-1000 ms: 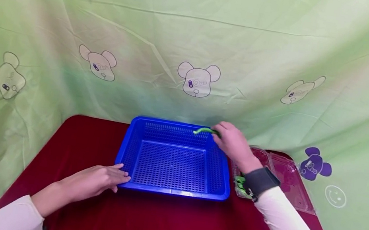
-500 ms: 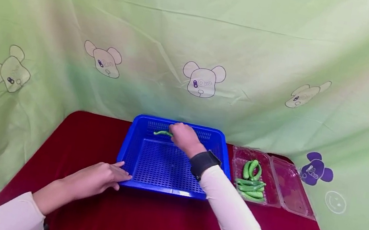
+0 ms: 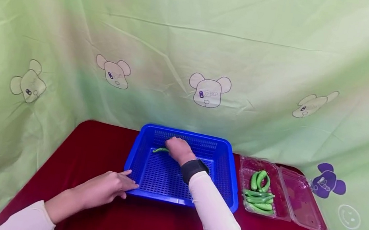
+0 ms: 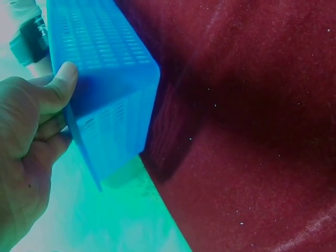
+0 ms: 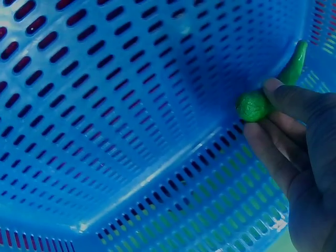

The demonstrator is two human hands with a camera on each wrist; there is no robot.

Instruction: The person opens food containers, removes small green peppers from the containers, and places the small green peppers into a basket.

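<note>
Head view: a person's two hands work at one blue basket [image 3: 224, 165] on a red desk [image 3: 100, 146], in the lower middle of the frame.
Pepper held: one green chili pepper [image 3: 160, 150], slim, smooth and slightly curved.
Pepper axis: in the head view it lies roughly left to right, its free tip pointing toward the left of the frame, the other end hidden under the hand.
Pepper place: inside the basket, low near the perforated floor, toward the far wall.
Right hand [image 3: 179, 150]: its fingers [image 5: 294, 102] pinch the pepper at its thicker end; in the right wrist view the pepper [image 5: 268, 89] runs up toward the upper right corner.
Left hand [image 3: 105, 189]: fingers relaxed and extended against the basket's near left corner; in the left wrist view the thumb [image 4: 59, 86] presses its outer wall [image 4: 113, 121].
Clear tray [image 3: 284, 203]: one, at the right of the basket, lid open.
Peppers in tray [image 3: 258, 191]: a small pile of similar green ones; exact count unclear.
Backdrop: green cloth [image 3: 197, 32] with bear drawings, filling the upper frame.
</note>
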